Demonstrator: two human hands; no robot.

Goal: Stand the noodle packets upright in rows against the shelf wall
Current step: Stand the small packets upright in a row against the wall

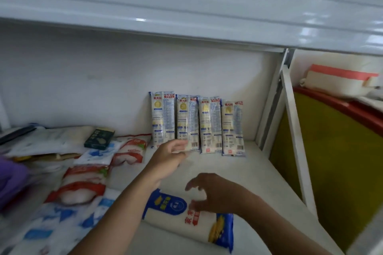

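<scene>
Several white-and-blue noodle packets (pixel 198 123) stand upright side by side against the back shelf wall (pixel 103 80). My left hand (pixel 169 156) reaches in front of the two leftmost packets, fingers apart, holding nothing; whether it touches them is unclear. My right hand (pixel 213 193) hovers with spread fingers just above a large noodle packet (pixel 186 220) with blue ends that lies flat on the shelf floor near the front.
Red-and-white packets (pixel 83 186), blue-and-white bags (pixel 62 221) and a dark green box (pixel 99 136) lie on the shelf's left side. The shelf above (pixel 186 6) overhangs. A white upright post (pixel 294 130) bounds the right; beyond it stand a yellow panel (pixel 331 161) and a white-and-pink container (pixel 339 80).
</scene>
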